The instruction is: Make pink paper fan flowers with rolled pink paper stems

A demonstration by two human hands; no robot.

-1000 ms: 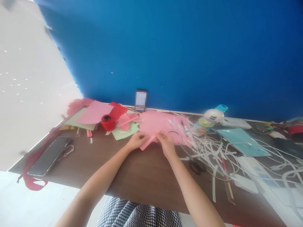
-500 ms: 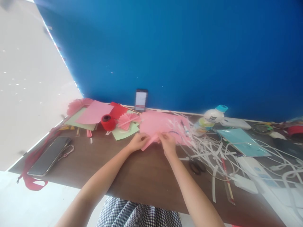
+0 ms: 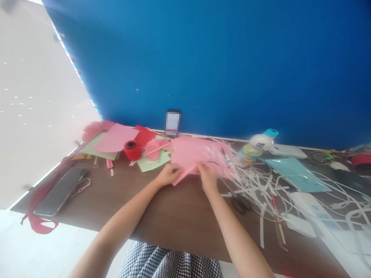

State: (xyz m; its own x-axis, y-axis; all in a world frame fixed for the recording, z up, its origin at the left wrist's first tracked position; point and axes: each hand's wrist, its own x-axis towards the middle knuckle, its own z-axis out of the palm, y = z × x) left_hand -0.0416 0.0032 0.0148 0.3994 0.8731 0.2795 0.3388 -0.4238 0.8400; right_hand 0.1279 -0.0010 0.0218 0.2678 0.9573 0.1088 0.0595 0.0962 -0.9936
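Pink paper [image 3: 188, 148] on table [image 3: 171, 216]; left hand [image 3: 169, 174] pinching near-left corner, right hand [image 3: 208, 177] pinching near edge. Near edge apparently turned up; remainder unpleated. Pleated fan [image 3: 156, 148] lies left.

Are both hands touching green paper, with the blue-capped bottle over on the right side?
Not quite: the paper they're touching is pink. The head view shows the left hand and right hand both on pink paper, with the blue-capped bottle over on the right side.

Head-worn view — forward, down over tabletop [image 3: 171, 220]
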